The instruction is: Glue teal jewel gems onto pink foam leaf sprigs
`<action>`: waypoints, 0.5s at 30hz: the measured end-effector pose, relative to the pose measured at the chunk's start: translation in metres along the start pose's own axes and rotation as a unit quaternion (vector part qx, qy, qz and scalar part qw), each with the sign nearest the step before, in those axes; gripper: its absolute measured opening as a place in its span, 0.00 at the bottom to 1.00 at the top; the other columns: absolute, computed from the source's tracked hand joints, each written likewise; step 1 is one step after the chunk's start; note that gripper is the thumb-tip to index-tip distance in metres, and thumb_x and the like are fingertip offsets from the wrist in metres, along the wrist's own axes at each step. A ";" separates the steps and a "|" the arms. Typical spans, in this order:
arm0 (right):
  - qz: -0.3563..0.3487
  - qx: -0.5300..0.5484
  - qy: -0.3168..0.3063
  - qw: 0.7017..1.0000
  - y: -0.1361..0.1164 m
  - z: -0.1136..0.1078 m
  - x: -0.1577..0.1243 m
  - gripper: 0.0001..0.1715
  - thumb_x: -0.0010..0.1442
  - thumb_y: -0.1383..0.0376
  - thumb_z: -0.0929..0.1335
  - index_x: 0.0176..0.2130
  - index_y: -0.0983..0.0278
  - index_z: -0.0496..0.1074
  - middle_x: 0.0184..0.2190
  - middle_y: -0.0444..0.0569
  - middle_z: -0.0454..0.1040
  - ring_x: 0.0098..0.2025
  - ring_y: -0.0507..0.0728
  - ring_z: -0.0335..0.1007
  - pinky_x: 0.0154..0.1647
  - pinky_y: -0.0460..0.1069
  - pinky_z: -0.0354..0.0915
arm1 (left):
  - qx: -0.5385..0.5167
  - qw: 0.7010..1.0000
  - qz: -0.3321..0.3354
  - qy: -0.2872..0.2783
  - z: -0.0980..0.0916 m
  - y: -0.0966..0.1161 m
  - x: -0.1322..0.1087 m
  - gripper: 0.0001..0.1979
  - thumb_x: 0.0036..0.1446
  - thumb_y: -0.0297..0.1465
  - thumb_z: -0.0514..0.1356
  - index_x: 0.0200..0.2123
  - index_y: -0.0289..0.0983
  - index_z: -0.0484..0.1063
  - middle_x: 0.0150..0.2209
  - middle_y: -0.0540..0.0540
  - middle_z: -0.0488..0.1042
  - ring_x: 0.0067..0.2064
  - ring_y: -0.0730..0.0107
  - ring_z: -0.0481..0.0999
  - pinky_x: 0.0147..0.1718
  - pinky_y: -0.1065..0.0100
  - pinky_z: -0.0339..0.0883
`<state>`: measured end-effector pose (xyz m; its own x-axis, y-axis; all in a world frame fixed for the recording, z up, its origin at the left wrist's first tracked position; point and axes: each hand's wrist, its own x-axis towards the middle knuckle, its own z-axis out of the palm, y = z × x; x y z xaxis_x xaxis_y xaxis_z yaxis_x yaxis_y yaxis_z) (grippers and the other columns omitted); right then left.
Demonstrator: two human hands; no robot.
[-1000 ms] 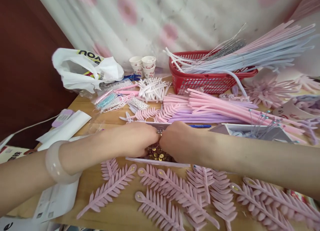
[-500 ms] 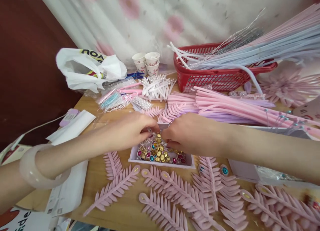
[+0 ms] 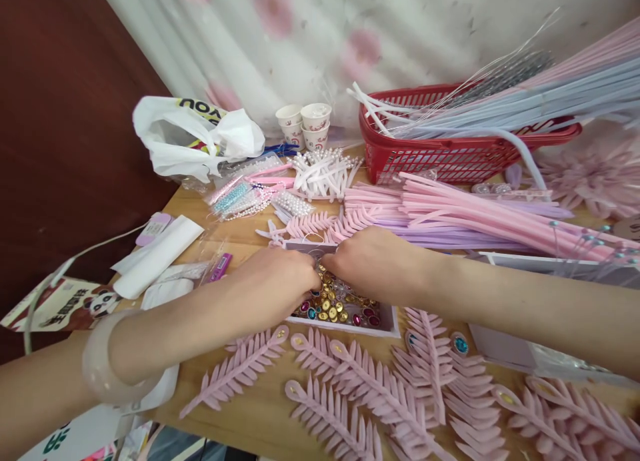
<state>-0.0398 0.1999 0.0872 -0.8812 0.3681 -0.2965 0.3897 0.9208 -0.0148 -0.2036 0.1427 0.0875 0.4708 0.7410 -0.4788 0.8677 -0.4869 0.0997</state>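
Lying well to the left of the small open box [image 3: 345, 327], a card with a panda drawing [image 3: 65, 308] shows its printed side; nearer to the box there is a white roll [image 3: 157, 258], and farther behind it on the left a white plastic bag [image 3: 200, 141]; a purple packet [image 3: 221, 267] and, more to the back, bead strings [image 3: 250, 198] come next, also left of the box; the left hand [image 3: 295, 278] is above the left part of the box, with fingers curled downward; the box itself stands on the bench [image 3: 265, 414] and contains gold and coloured ornaments [image 3: 333, 304]; the right hand [image 3: 367, 264] is above its back right part, fingers also bent; the fingertips are partly hidden, so I cannot tell if the hands grip any piece; in front of the box pink leaf sprays [image 3: 380, 384] are spread toward the right; behind it on the right are a red basket [image 3: 450, 161] and pink stems [image 3: 480, 211]; a second box [image 3: 500, 348] lies to its right, partly under the right forearm.
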 end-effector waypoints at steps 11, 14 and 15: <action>0.114 0.069 0.085 0.987 0.067 -0.036 -0.055 0.11 0.65 0.71 0.69 0.37 0.61 0.82 0.28 0.44 0.81 0.27 0.52 0.72 0.29 0.46 0.56 | 0.026 0.999 -0.009 0.037 0.003 0.005 0.006 0.08 0.61 0.22 0.62 0.32 0.34 0.81 0.34 0.40 0.83 0.31 0.54 0.81 0.25 0.62 0.58; 0.100 0.017 0.071 0.992 0.076 -0.028 -0.048 0.14 0.65 0.75 0.69 0.46 0.63 0.81 0.42 0.50 0.83 0.40 0.56 0.79 0.38 0.47 0.63 | 0.007 0.998 -0.010 0.056 0.000 0.003 0.000 0.10 0.64 0.25 0.59 0.34 0.36 0.80 0.39 0.42 0.80 0.33 0.59 0.81 0.27 0.63 0.61; 0.093 -0.005 0.061 0.994 0.075 -0.023 -0.042 0.14 0.66 0.75 0.68 0.48 0.64 0.81 0.45 0.52 0.82 0.44 0.58 0.79 0.40 0.48 0.64 | -0.016 0.998 -0.012 0.064 -0.001 0.001 -0.003 0.10 0.65 0.26 0.58 0.34 0.37 0.79 0.41 0.43 0.80 0.34 0.62 0.81 0.29 0.64 0.63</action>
<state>0.0207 0.2567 0.1202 -0.8198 0.5452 -0.1755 0.5476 0.8359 0.0387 -0.2037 0.1403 0.0897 0.4643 0.8060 -0.3672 0.8827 -0.4548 0.1181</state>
